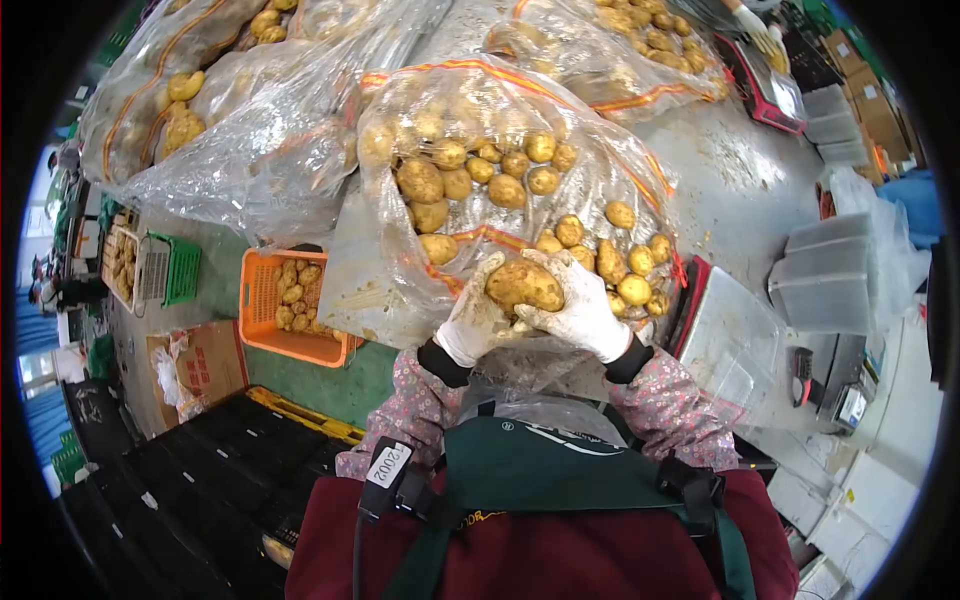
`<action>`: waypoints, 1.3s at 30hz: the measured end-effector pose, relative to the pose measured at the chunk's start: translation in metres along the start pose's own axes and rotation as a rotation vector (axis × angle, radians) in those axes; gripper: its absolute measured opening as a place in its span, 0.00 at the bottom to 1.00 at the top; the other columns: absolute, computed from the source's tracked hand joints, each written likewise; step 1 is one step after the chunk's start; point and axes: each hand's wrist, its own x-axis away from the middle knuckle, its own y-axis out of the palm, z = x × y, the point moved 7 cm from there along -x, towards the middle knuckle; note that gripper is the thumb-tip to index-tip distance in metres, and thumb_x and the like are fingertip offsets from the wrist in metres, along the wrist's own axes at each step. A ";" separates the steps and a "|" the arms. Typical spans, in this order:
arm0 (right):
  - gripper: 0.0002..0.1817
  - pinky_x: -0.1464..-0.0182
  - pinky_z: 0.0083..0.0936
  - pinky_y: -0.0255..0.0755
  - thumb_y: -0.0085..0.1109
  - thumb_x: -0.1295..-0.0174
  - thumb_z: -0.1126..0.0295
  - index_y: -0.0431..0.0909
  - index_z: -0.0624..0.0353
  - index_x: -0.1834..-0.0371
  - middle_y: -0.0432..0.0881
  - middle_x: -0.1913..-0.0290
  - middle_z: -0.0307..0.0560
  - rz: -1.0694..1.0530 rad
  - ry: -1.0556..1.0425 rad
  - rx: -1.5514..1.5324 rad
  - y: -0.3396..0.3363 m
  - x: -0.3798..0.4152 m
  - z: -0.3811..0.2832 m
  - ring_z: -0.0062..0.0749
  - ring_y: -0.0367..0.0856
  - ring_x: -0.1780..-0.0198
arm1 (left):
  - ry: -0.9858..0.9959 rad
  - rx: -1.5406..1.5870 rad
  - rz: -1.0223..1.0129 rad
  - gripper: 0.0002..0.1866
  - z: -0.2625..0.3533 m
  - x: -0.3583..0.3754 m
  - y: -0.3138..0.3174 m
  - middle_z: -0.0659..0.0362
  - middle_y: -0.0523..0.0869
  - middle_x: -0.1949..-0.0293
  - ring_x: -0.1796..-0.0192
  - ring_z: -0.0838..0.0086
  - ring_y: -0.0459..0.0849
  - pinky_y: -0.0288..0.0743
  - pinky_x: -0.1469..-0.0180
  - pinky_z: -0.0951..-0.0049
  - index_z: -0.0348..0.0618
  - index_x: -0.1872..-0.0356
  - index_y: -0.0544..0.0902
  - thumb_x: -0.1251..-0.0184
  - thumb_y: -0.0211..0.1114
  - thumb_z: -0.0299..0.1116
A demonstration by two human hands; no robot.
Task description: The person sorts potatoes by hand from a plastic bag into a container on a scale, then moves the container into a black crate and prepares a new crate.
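A large, dirt-speckled potato (524, 287) is held between my two hands in white gloves. My left hand (474, 315) grips its left end, and my right hand (577, 305) wraps round its right side with the thumb below. Just beyond my hands lies an open clear plastic sack (600, 200) with red and orange stripes. Many loose potatoes (506, 191) rest in it, some of them close to my right hand.
More plastic sacks of potatoes (270, 140) lie at the upper left and top. An orange crate (262, 335) with potatoes stands on the floor at left. Right of me are a scale (725, 335) and stacked clear containers (825, 272). Another person's gloved hand (762, 38) shows at upper right.
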 end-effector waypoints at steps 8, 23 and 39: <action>0.16 0.57 0.28 0.78 0.57 0.34 0.72 0.75 0.70 0.47 0.84 0.56 0.57 0.367 0.515 -0.682 -0.025 0.048 0.080 0.45 0.84 0.63 | 0.246 -0.620 -0.040 0.33 0.025 0.008 0.053 0.53 0.78 0.39 0.39 0.64 0.75 0.66 0.35 0.60 0.43 0.33 0.67 0.33 0.60 0.49; 0.15 0.54 0.30 0.76 0.63 0.39 0.73 0.78 0.62 0.49 0.82 0.61 0.51 0.532 0.110 0.051 -0.057 0.073 0.038 0.41 0.81 0.61 | -0.095 0.423 0.095 0.46 0.042 0.007 0.080 0.56 0.74 0.37 0.35 0.71 0.73 0.70 0.36 0.72 0.40 0.26 0.58 0.44 0.75 0.29; 0.09 0.60 0.24 0.72 0.63 0.37 0.72 0.79 0.60 0.55 0.80 0.64 0.45 0.605 0.364 -0.373 -0.071 0.075 0.039 0.27 0.74 0.68 | 0.469 -0.670 0.286 0.54 0.094 0.026 0.081 0.49 0.80 0.42 0.43 0.61 0.82 0.77 0.43 0.67 0.34 0.27 0.55 0.53 0.80 0.29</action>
